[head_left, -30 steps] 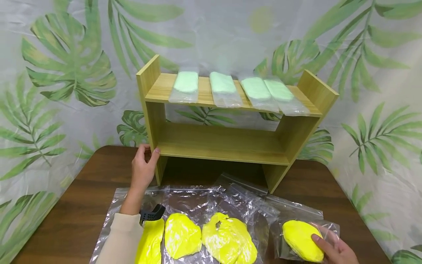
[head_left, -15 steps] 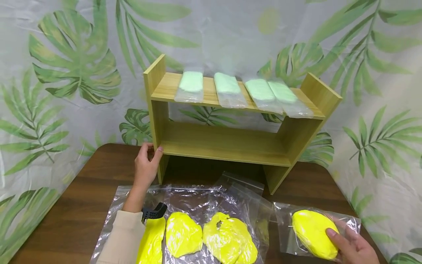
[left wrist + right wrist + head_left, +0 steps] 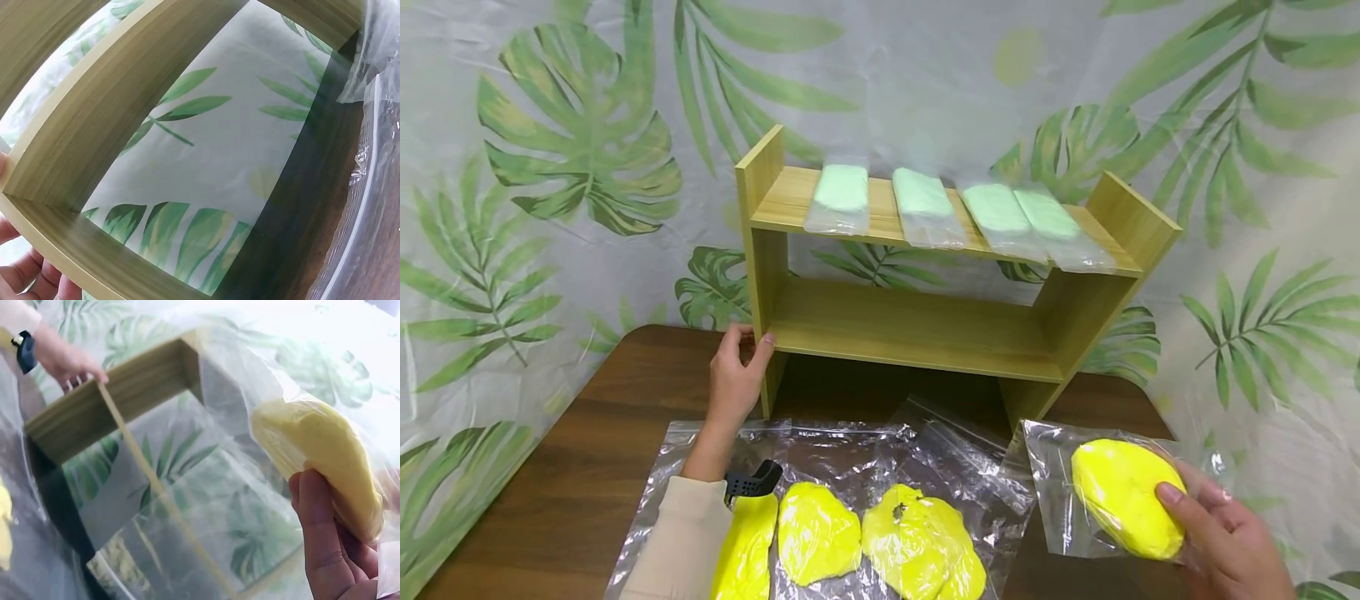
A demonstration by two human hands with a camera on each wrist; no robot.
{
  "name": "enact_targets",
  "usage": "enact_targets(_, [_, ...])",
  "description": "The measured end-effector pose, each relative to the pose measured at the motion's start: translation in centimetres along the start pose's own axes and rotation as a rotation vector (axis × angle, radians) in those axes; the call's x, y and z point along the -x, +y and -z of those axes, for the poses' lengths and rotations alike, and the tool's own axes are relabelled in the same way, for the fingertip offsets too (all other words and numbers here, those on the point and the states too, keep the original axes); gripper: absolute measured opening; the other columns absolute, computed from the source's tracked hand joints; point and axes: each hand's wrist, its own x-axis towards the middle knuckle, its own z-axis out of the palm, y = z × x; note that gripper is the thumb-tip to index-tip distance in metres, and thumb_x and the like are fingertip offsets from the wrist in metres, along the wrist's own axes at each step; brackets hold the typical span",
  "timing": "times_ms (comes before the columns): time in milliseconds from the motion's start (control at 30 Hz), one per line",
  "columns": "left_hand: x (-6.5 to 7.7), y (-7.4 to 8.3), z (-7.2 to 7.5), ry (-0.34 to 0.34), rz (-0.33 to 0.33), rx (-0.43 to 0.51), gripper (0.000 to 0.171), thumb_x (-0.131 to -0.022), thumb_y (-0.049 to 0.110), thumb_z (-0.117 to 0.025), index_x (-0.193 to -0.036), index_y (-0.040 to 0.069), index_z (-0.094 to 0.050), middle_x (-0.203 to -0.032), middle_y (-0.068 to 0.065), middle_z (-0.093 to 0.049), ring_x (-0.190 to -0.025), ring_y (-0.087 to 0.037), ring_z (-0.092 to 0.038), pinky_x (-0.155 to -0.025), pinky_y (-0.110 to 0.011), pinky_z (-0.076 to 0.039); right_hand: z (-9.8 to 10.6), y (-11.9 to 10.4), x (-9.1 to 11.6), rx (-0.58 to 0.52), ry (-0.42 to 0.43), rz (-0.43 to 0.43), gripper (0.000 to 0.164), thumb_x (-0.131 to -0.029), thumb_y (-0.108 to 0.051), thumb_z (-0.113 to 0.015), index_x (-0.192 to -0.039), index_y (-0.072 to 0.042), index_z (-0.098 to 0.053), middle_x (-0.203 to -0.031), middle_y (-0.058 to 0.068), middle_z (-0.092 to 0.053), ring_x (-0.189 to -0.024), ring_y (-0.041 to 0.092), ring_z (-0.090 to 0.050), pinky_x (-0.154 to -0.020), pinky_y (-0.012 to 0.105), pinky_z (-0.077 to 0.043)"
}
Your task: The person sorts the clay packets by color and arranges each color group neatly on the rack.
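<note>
My left hand [image 3: 739, 379] grips the left side panel of a small wooden shelf [image 3: 917, 321], thumb on the front edge and fingers around the outside. The left wrist view shows its fingertips [image 3: 44, 278] by the panel's edge. On the right, my right hand [image 3: 1236, 529] holds a clear zip bag [image 3: 1054, 496] with a yellow dough-like lump [image 3: 1127, 496] inside. The thumb lies on the lump's near side, the other fingers behind. The bag is raised in front of the shelf's right end; in the right wrist view the lump [image 3: 319, 440] overlaps the backdrop.
Several bags of pale green material [image 3: 921, 196] lie on the top shelf; the middle shelf board [image 3: 910, 312] is bare. In front, clear zip bags with yellow lumps [image 3: 820, 533] cover part of the dark wooden table [image 3: 557, 492]. A leaf-patterned cloth [image 3: 925, 83] hangs behind.
My right hand has lifted the bag with the yellow lump from among the other bags, up and to the right. My left hand keeps its grip on the shelf; the head view has shifted slightly.
</note>
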Motion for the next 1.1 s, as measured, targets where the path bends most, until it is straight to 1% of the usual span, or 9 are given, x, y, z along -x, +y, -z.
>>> enact_targets(100, [0.0,-0.1,0.0,0.000,-0.006,0.004,0.029,-0.094,0.028,-0.060,-0.108,0.003,-0.055,-0.099,-0.013,-0.061,-0.087,-0.021,-0.054,-0.068,-0.021,-0.040,-0.6,-0.5,-0.8,-0.089,-0.115,0.099,0.040,-0.104,-0.001,-0.030,-0.127,-0.012,-0.061,-0.111,0.007,-0.066,-0.093,0.017,-0.065,-0.077,0.031,-0.055])
enact_targets(167, [-0.1,-0.2,0.0,-0.005,-0.009,-0.002,0.029,-0.095,0.029,-0.060,-0.108,0.003,-0.055,-0.099,-0.013,-0.061,-0.087,-0.021,-0.054,-0.068,-0.021,-0.040,-1.0,-1.0,-1.2,-0.082,-0.133,0.134,0.039,-0.104,-0.001,-0.028,-0.125,-0.007,-0.061,-0.110,0.008,-0.065,-0.092,0.017,-0.064,-0.076,0.031,-0.055])
enact_targets(300, [-0.1,-0.3,-0.1,-0.018,-0.007,-0.012,0.031,-0.095,0.032,-0.059,-0.109,0.004,-0.055,-0.100,-0.011,-0.061,-0.087,-0.017,-0.054,-0.069,-0.022,-0.040,-2.1,-2.1,-2.1,-0.102,-0.162,0.163,0.037,-0.104,-0.002,-0.027,-0.120,-0.001,-0.061,-0.106,0.008,-0.065,-0.088,0.017,-0.065,-0.074,0.030,-0.055])
enact_targets(467, [-0.2,-0.3,-0.1,-0.022,-0.001,-0.005,0.033,-0.095,0.033,-0.060,-0.109,0.005,-0.055,-0.100,-0.011,-0.061,-0.086,-0.016,-0.053,-0.069,-0.022,-0.040,-4.0,-3.5,-3.4,-0.154,-0.211,0.195,0.037,-0.104,-0.001,-0.027,-0.123,0.001,-0.059,-0.106,0.009,-0.066,-0.088,0.018,-0.065,-0.075,0.029,-0.054])
enact_targets(667, [0.0,-0.1,0.0,-0.009,0.001,0.006,0.031,-0.095,0.031,-0.060,-0.110,0.004,-0.055,-0.101,-0.012,-0.061,-0.087,-0.019,-0.055,-0.067,-0.021,-0.040,-6.7,-5.3,-5.5,-0.235,-0.320,0.249,0.037,-0.103,0.003,-0.026,-0.122,0.004,-0.058,-0.104,0.012,-0.069,-0.087,0.018,-0.068,-0.074,0.029,-0.055])
enact_targets(867, [0.0,0.1,0.0,-0.007,0.009,0.000,0.031,-0.095,0.030,-0.060,-0.109,0.003,-0.055,-0.100,-0.012,-0.061,-0.088,-0.018,-0.054,-0.068,-0.020,-0.040,-8.3,-6.3,-6.7,-0.192,-0.350,0.256,0.034,-0.103,0.003,-0.028,-0.124,0.005,-0.054,-0.106,0.012,-0.066,-0.087,0.018,-0.067,-0.074,0.029,-0.055])
enact_targets(1000, [0.1,0.2,0.0,-0.008,0.017,-0.011,0.031,-0.095,0.031,-0.060,-0.109,0.003,-0.054,-0.101,-0.011,-0.060,-0.088,-0.015,-0.053,-0.069,-0.020,-0.040,-8.9,-6.6,-7.8,-0.155,-0.380,0.275,0.032,-0.103,0.002,-0.029,-0.125,0.005,-0.052,-0.107,0.011,-0.063,-0.087,0.019,-0.065,-0.073,0.029,-0.055])
enact_targets(1067, [0.1,0.2,0.0,-0.012,0.019,-0.014,0.031,-0.095,0.031,-0.059,-0.110,0.004,-0.054,-0.101,-0.011,-0.060,-0.089,-0.015,-0.052,-0.069,-0.021,-0.040,-9.2,-6.8,-8.4,-0.144,-0.375,0.278,0.032,-0.103,0.001,-0.031,-0.125,0.004,-0.053,-0.107,0.010,-0.063,-0.086,0.018,-0.064,-0.072,0.028,-0.055])
enact_targets(1100, [0.1,0.2,0.0,-0.013,0.019,-0.016,0.031,-0.095,0.031,-0.059,-0.110,0.004,-0.054,-0.102,-0.011,-0.060,-0.089,-0.015,-0.052,-0.069,-0.021,-0.040,-9.3,-6.8,-8.7,-0.155,-0.387,0.284,0.032,-0.103,0.001,-0.031,-0.125,0.004,-0.053,-0.107,0.010,-0.063,-0.086,0.019,-0.064,-0.071,0.029,-0.055])
